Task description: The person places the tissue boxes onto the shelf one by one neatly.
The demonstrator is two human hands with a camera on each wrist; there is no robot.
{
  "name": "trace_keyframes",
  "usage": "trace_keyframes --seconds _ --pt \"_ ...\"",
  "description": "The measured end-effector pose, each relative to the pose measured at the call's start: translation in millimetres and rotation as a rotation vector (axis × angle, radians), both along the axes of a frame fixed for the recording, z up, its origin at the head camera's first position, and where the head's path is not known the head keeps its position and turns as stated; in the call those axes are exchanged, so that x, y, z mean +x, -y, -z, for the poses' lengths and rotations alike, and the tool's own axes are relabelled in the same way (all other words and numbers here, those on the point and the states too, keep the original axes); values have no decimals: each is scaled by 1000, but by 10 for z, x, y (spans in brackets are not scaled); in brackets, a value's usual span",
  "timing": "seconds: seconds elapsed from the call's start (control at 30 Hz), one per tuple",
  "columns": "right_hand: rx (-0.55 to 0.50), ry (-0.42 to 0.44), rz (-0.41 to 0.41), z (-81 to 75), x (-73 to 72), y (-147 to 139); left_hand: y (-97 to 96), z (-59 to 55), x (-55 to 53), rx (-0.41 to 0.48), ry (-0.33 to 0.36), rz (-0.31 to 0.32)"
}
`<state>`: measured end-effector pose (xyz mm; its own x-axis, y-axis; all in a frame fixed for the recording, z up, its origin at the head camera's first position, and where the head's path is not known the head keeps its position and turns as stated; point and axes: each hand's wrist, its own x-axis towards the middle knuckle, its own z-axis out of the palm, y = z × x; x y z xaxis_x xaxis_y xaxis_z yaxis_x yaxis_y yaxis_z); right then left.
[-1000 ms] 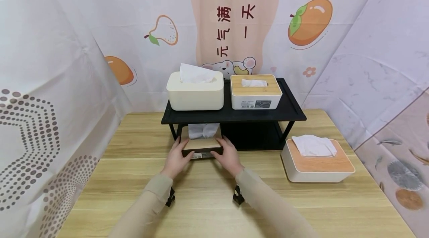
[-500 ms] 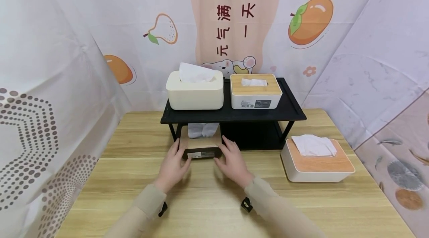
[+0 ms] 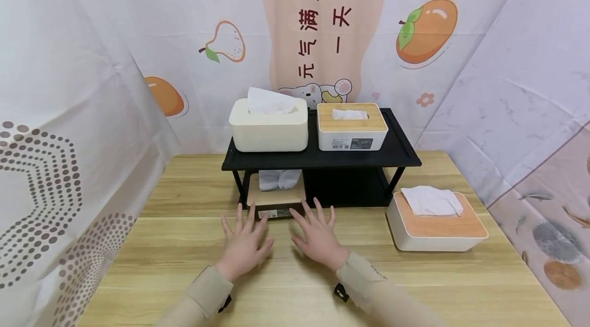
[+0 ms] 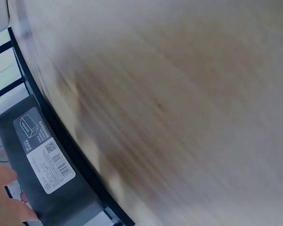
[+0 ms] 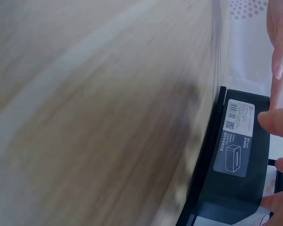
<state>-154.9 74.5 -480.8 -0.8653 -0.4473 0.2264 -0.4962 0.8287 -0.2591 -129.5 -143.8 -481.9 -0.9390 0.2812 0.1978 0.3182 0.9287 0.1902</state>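
A dark tissue box with a wooden lid (image 3: 276,199) sits on the lower level of the black shelf (image 3: 396,155), its labelled front (image 4: 40,160) (image 5: 238,139) facing me. White tissue sticks up from its lid. My left hand (image 3: 244,240) and right hand (image 3: 318,235) hover over the table just in front of the box, fingers spread and straight, holding nothing. In the wrist views fingertips (image 5: 279,56) show beside the box front, apart from it.
On the shelf top stand a cream tissue box (image 3: 269,125) and a white box with wooden lid (image 3: 352,126). Another white box with wooden lid (image 3: 435,222) sits on the wooden table (image 3: 184,265) at the right. Printed curtains enclose the table.
Both hands let go of the dark tissue box's sides and drew back toward me, fingers spreading. The box now sits further in under the shelf.
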Motion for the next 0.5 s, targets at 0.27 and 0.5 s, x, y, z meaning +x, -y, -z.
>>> trace_keyframes --seconds 0.27,0.5 --pt "29 -31 -4 35 -96 5 4 15 -89 29 38 -27" --pt "32 22 11 48 -258 45 -2 39 -267 3 36 -58"
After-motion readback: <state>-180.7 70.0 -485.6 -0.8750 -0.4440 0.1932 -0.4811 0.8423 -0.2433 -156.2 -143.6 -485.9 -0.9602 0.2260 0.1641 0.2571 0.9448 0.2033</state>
